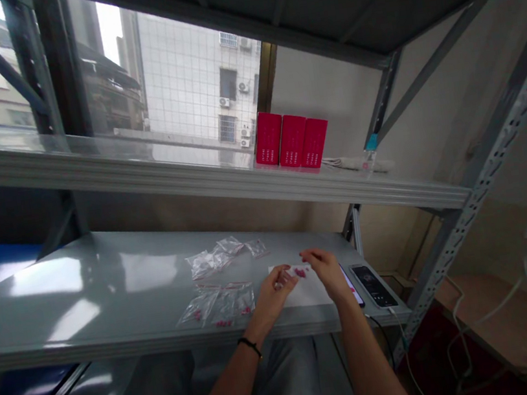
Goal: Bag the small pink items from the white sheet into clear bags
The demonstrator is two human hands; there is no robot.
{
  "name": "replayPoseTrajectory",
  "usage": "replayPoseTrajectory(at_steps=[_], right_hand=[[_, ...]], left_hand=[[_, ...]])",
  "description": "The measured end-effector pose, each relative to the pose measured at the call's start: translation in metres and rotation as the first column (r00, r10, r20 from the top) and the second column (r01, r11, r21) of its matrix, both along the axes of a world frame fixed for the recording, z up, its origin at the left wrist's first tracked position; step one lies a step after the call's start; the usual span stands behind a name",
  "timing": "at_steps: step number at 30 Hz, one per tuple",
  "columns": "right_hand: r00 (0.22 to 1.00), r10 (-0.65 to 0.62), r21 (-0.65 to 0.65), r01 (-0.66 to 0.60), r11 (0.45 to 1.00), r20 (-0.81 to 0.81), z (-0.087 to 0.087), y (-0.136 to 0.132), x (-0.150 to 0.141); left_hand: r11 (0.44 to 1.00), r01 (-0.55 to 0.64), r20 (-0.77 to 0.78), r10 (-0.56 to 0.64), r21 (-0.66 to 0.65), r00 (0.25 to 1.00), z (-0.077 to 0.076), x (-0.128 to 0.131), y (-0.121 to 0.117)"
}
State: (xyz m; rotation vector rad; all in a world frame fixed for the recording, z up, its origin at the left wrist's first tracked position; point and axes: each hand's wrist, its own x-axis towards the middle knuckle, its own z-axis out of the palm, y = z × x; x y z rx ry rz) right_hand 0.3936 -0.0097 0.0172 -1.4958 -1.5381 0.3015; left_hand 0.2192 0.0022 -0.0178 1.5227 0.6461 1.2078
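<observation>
My left hand (273,291), with a dark band at its wrist, is curled over the left side of a white sheet (306,295). Its thumb and fingers are bent towards each other, and what lies between them is too small to make out. Small dark-pink pieces (299,273) lie in a loose pile on the sheet, just beyond the left thumb. Above the sheet's right side is my right hand (325,268), thumb and forefinger pinched together near the pile. Anything in that pinch is too tiny to name. Left of my hands lie clear plastic bags (226,302) with a few pink pieces inside.
More clear bags (217,256) lie farther back on the grey shelf (135,300). Two phones, one a dark phone (372,285) with a cable, rest at the right. Red boxes (291,140) and a small blue-capped bottle (370,153) stand on the upper shelf (168,183).
</observation>
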Motion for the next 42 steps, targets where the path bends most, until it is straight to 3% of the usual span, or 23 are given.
replayPoseTrajectory(at_steps=[2,4,9,16,30,42], right_hand=[[0.983,-0.158,-0.011,0.160,0.987,0.089,-0.010,0.010,0.017],[0.966,-0.193,-0.048,0.204,0.978,0.171,-0.021,0.020,0.031],[0.932,-0.104,-0.117,0.154,0.981,0.347,-0.039,0.036,0.047],[0.874,-0.017,-0.163,0.110,0.980,0.485,-0.049,0.047,0.054],[0.798,0.083,-0.195,0.044,0.980,0.596,-0.057,0.049,0.060],[0.776,0.093,-0.177,0.025,0.984,0.624,-0.061,0.044,0.065]], left_hand=[[1.000,-0.008,0.015,0.008,-0.027,1.000,-0.001,0.000,0.001],[0.999,-0.009,0.024,0.010,-0.031,1.000,-0.003,0.001,0.002],[0.999,-0.033,0.007,0.033,-0.030,0.999,-0.008,0.003,0.007],[1.000,-0.018,0.056,0.019,-0.004,0.998,-0.013,0.003,0.009],[0.999,-0.049,0.053,0.049,0.005,0.997,-0.011,0.002,0.004],[1.000,-0.020,0.046,0.019,0.023,0.999,-0.008,0.003,0.003]])
